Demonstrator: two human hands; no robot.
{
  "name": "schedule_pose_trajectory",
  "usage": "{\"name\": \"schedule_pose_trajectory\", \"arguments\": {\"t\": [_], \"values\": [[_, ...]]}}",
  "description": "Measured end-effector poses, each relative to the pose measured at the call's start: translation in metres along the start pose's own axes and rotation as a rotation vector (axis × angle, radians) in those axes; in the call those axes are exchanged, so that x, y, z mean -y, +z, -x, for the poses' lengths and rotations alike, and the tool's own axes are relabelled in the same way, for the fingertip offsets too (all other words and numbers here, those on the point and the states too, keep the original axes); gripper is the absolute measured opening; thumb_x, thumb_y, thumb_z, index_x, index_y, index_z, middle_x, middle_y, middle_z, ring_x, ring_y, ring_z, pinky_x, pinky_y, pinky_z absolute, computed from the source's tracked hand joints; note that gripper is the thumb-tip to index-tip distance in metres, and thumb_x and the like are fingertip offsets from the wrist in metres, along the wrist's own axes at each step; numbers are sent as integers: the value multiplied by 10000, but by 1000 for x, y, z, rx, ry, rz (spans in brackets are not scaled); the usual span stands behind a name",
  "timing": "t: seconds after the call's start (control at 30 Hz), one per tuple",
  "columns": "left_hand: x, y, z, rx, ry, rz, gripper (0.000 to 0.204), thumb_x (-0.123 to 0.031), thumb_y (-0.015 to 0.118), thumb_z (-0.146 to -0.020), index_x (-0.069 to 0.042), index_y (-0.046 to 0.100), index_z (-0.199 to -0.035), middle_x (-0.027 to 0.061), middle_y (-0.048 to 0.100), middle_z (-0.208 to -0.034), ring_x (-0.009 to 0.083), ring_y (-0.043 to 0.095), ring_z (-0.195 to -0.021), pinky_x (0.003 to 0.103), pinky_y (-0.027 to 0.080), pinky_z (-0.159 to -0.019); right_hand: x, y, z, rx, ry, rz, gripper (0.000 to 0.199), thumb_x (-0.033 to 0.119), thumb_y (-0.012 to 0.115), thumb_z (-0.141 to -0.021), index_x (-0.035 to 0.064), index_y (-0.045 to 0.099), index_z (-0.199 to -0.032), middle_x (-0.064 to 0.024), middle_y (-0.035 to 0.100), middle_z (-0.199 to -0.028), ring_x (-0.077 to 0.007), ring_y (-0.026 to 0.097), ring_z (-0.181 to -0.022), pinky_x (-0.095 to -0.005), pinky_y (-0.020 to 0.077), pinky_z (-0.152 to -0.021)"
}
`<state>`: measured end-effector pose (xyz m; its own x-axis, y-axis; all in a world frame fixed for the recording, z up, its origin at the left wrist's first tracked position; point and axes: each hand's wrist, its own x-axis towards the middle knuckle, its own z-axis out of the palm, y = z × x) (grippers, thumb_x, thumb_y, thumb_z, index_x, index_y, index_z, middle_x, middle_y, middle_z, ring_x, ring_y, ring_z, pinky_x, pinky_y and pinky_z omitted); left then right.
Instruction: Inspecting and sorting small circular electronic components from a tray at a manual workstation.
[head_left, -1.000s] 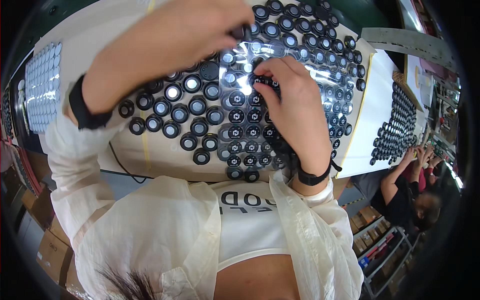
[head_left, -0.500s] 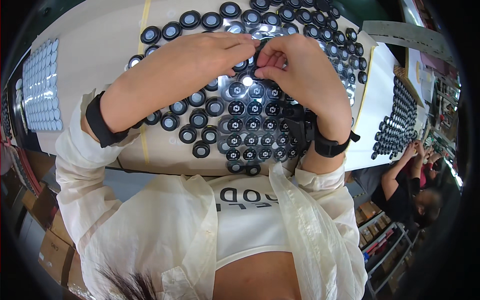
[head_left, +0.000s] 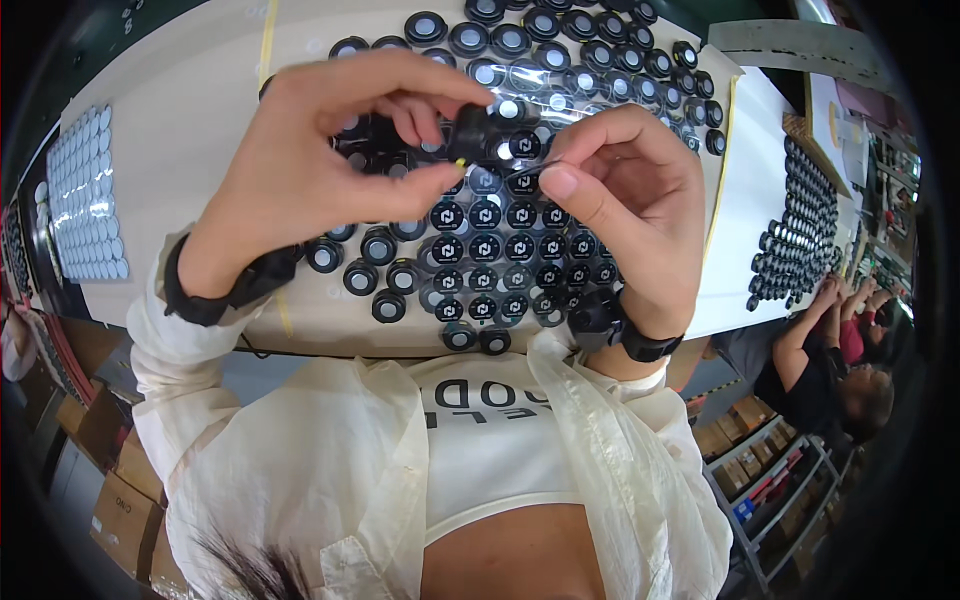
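My left hand (head_left: 290, 150) grips a black round part (head_left: 470, 137) between thumb and fingertips, tilted on edge above the table. Close beside it, my right hand (head_left: 635, 190) pinches a thin dark round sticker (head_left: 535, 171) between thumb and forefinger, seen nearly edge-on. The sticker and the part are close together; whether they touch I cannot tell. Under both hands lies a transparent sheet (head_left: 500, 265) with rows of black round stickers bearing a white mark. Around it stand many black round parts (head_left: 379, 245) with pale grey centres.
The beige tabletop (head_left: 200, 120) carries yellow tape lines. Pale round discs in a rectangular block (head_left: 88, 195) lie at the far left. On the white table (head_left: 745, 215) to the right are more black parts (head_left: 800, 230). A co-worker (head_left: 815, 365) sits beyond, and cartons (head_left: 125, 515) stand lower left.
Both hands have come nearer and moved apart. The left now lifts a black part off the table, while the right has drawn back slightly with a thin sticker in its pinch.
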<state>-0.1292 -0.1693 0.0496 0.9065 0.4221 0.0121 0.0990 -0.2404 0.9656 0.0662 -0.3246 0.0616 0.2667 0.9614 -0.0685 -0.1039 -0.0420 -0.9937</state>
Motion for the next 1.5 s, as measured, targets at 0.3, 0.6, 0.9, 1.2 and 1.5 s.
{"name": "schedule_pose_trajectory", "arguments": {"t": [0.3,0.6,0.9,1.2,1.5], "values": [[8,24,3,-103,-20,388,423,63,746,-808,41,596,-1203,125,670,-1173,177,679,-1050,297,548,-947,-14,7,-5,-13,41,-263,186,-24,729,-863,-33,669,-1040,-61,706,-908,-58,642,-802,-173,494,-682],[3,28,-3,-124,-9,317,456,136,715,-799,77,552,-1220,190,689,-1124,203,699,-1011,311,590,-883,-17,9,-4,-86,-10,-168,188,-17,737,-863,-36,702,-1047,-84,728,-928,-50,644,-775,-165,492,-674],[6,29,-3,-167,1,307,428,142,710,-802,79,564,-1199,191,691,-1116,204,700,-1007,314,590,-891,-17,13,-6,-112,35,-112,167,0,746,-860,-33,716,-1021,-79,733,-902,-41,637,-749,-163,487,-657],[7,32,-3,-170,7,253,417,134,710,-809,81,576,-1201,189,694,-1113,209,701,-1004,314,588,-896,-23,15,-7,-166,5,-77,183,11,762,-849,-20,726,-1026,-31,717,-848,9,532,-653,-139,386,-579],[9,34,-5,-164,-15,261,414,132,708,-813,76,576,-1202,186,692,-1124,207,701,-1006,318,588,-904,-24,13,-6,-195,-3,-21,186,18,772,-838,0,739,-1020,20,695,-790,37,402,-575,-137,295,-513]]}}
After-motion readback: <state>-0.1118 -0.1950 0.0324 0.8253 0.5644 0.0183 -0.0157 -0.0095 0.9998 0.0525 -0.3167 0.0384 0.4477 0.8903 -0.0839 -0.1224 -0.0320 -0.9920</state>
